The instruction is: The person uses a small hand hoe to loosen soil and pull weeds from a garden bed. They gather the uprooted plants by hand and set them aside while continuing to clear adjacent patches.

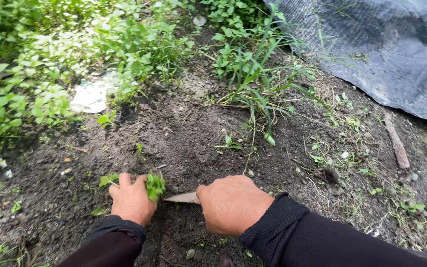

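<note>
Left hand [132,199] grips weeds [154,185]; right hand [232,204] grips blade [182,198].

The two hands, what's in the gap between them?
In the head view, a pale pointed blade pokes from the right hand toward the left hand, which clutches small green weeds. Dark soil lies beneath.
</note>
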